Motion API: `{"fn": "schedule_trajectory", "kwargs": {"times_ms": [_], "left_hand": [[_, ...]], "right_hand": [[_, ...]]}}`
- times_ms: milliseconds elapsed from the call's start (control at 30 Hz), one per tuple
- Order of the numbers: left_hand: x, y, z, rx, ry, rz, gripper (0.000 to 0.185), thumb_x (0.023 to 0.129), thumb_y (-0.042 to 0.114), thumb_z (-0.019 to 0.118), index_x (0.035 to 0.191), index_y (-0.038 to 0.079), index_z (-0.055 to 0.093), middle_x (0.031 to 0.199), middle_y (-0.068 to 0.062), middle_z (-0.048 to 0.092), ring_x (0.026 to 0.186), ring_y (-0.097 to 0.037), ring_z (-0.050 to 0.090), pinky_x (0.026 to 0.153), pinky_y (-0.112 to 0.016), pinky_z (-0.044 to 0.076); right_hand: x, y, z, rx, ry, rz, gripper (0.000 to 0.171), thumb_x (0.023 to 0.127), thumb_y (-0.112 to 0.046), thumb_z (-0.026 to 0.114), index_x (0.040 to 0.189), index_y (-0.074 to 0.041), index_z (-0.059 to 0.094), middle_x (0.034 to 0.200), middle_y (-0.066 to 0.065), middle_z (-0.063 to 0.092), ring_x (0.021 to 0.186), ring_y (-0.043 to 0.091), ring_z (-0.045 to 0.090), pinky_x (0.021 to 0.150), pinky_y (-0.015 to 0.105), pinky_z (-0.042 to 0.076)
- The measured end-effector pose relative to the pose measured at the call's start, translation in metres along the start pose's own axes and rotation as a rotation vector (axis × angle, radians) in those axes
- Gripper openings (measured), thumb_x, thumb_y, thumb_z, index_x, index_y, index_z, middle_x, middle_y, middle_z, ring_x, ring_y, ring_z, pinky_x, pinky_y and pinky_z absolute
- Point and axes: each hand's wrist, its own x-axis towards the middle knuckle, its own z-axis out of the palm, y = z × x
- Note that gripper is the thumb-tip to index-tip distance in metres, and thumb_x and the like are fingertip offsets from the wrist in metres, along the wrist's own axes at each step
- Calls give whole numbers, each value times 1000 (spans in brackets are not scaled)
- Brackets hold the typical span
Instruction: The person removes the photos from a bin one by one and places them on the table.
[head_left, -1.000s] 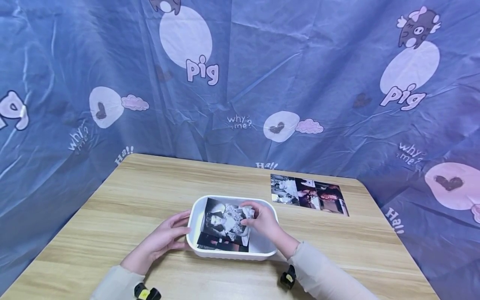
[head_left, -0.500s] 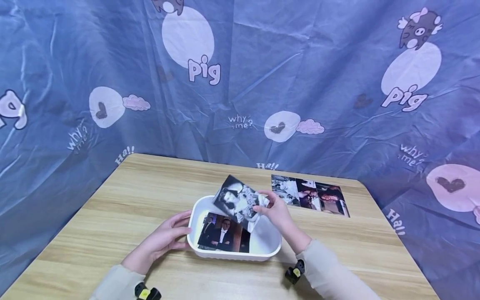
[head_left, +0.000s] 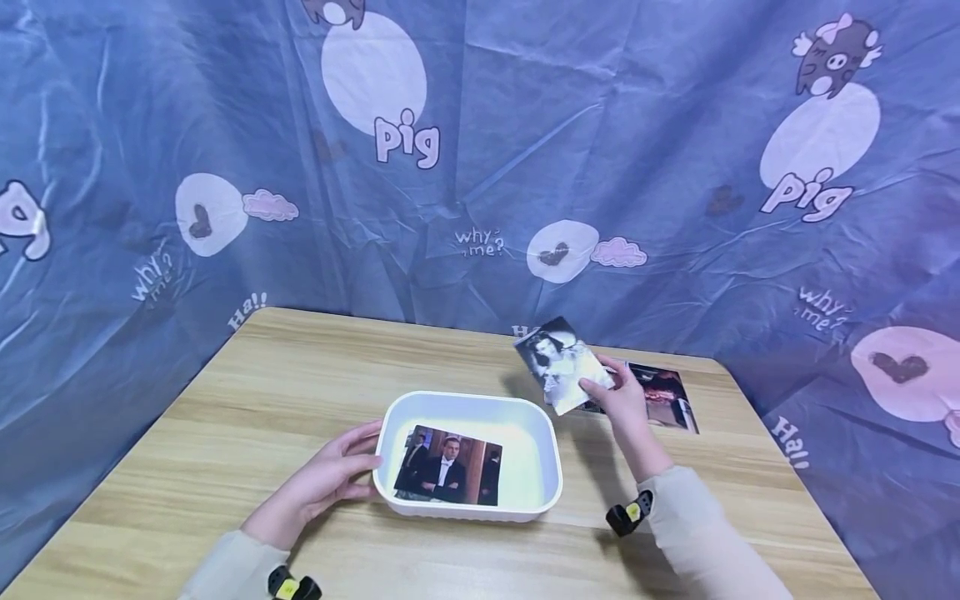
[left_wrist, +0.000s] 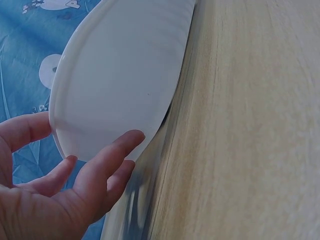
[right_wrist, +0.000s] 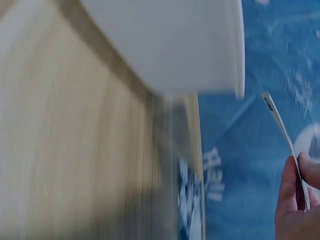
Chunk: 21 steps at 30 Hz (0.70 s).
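My right hand [head_left: 617, 398] pinches a black-and-white photo [head_left: 562, 362] by its lower corner and holds it tilted above the table, over the row of photos [head_left: 663, 393] at the back right. In the right wrist view the photo [right_wrist: 285, 132] shows edge-on between thumb and fingers [right_wrist: 292, 192]. My left hand [head_left: 337, 471] rests with relaxed fingers against the left wall of the white tray [head_left: 551, 454]; the fingers [left_wrist: 107, 160] touch the tray's outer side [left_wrist: 120, 70]. Inside the tray lies a colour photo of men in dark suits [head_left: 448, 465].
The wooden table [head_left: 285, 375] is walled on three sides by a blue printed cloth [head_left: 570, 142]. Its right edge runs close beside the laid-out photos. Each sleeve cuff carries a small black-and-yellow device [head_left: 628, 513].
My right hand lifted the black-and-white photo out of the tray and carried it right and back, over the row of photos. The suit photo beneath is uncovered. The left hand stayed put.
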Motion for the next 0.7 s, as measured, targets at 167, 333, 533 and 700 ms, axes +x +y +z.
{"fn": "schedule_trajectory", "kwargs": {"times_ms": [167,333,533,700], "left_hand": [[0,0,0,3,2,2,77,90,7,57,151,-5,13,154,-35,14,123,-37,54,89,-46,58],[1,0,0,2,2,1,77,90,7,57,151,-5,13,154,-35,14,122,-34,54,88,-46,59],[0,-1,0,11,19,-13,77,90,8,58,152,-3,14,155,-33,16,118,-29,57,85,-41,60],[1,-2,0,13,23,-13,77,90,8,58,152,-3,14,155,-33,16,116,-28,58,84,-41,61]], "right_hand": [[12,6,-25,115,118,66,60,85,8,63,140,0,41,76,-15,54,59,-4,54,55,9,52],[23,13,-51,172,191,82,49,86,9,62,130,-5,48,76,-17,56,64,-5,56,59,9,54],[36,21,-81,231,279,144,39,85,11,61,105,-20,51,71,-15,56,58,-3,57,54,11,54],[44,30,-105,308,375,206,40,83,12,61,101,-22,49,67,-12,55,52,-1,56,49,11,53]]}}
